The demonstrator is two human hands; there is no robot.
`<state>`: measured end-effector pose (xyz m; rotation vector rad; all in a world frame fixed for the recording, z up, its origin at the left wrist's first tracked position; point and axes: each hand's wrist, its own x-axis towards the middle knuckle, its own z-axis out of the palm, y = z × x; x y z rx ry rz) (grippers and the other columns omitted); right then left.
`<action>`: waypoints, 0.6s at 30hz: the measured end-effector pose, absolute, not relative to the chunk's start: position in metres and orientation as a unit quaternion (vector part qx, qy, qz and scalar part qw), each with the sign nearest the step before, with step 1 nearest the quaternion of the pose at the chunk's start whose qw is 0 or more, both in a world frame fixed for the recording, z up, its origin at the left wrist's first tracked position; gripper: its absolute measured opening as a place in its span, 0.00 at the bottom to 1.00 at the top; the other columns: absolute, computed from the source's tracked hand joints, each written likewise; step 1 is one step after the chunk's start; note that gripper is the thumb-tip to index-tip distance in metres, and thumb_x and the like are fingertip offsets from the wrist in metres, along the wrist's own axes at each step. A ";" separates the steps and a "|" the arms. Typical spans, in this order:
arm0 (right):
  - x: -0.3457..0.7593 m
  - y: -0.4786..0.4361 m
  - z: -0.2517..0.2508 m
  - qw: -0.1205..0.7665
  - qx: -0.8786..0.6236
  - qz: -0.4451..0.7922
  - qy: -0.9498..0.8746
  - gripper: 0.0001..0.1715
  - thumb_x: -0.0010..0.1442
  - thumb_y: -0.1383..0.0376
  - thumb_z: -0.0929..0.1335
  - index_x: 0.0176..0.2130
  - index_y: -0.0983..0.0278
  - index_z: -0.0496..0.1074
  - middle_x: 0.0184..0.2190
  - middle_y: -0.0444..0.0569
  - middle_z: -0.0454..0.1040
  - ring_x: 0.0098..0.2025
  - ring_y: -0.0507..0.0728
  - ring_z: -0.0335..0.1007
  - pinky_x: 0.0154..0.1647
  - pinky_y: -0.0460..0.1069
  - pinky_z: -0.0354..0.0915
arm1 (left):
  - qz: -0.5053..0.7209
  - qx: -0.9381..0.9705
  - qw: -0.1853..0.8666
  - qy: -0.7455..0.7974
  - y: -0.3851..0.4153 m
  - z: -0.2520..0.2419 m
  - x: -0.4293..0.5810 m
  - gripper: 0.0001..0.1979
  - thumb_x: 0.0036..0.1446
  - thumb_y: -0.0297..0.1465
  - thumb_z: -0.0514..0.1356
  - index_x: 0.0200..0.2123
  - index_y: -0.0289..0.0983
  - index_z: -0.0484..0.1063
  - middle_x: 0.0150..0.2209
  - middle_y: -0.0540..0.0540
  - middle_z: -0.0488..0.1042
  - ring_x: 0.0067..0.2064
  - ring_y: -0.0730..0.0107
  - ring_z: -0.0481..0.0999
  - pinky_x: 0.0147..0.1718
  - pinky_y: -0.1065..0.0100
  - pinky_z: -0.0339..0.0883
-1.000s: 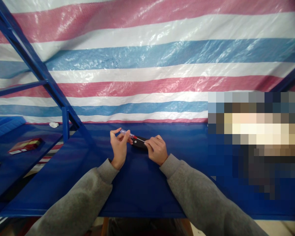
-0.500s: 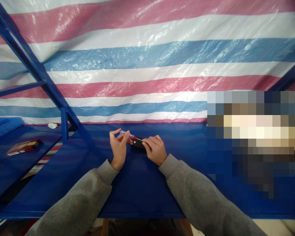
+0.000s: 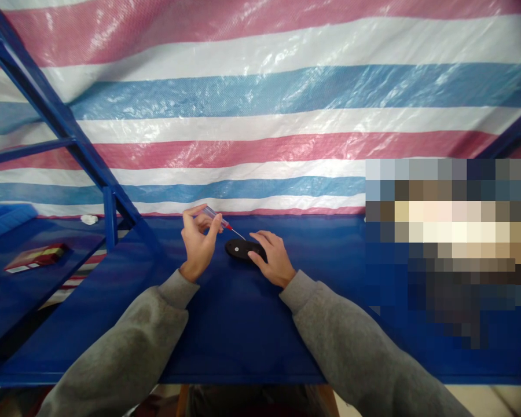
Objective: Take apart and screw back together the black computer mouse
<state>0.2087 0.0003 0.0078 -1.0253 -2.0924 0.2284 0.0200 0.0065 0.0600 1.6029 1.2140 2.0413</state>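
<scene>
Pinching the small screwdriver (image 3: 215,218) near its shaft, which steadied the tip, the left hand (image 3: 197,243) held it clear of the black case (image 3: 242,249), lying on the blue surface (image 3: 243,330) under the open right hand (image 3: 274,259); earlier, both hands had been together over the case, the tip above it.

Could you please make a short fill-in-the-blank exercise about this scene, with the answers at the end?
The screwdriver is held in the ____ hand.
Its collar is ____.
The right hand rests on a ____ device.
The device lies on a ____ table.

Missing words: left; red; black; blue.
</scene>
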 end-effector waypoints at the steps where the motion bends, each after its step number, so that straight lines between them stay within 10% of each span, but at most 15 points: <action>1: 0.208 0.000 0.007 0.372 -0.396 0.090 -0.835 0.29 0.60 0.55 0.66 0.56 0.64 0.63 0.53 0.56 0.66 0.55 0.62 0.59 0.58 0.58 0.52 | 0.688 0.576 0.116 0.426 0.009 0.062 0.018 0.21 0.52 0.35 0.64 0.47 0.36 0.61 0.22 0.54 0.71 0.23 0.71 0.73 0.30 0.68 0.69; 18: 0.209 0.004 -0.001 0.297 -0.425 0.119 -0.847 0.32 0.53 0.68 0.71 0.57 0.63 0.63 0.52 0.53 0.67 0.52 0.60 0.61 0.54 0.56 0.54 | 0.555 0.734 -0.001 0.391 0.027 0.053 -0.005 0.17 0.48 0.35 0.66 0.42 0.37 0.72 0.22 0.50 0.71 0.23 0.73 0.70 0.29 0.70 0.66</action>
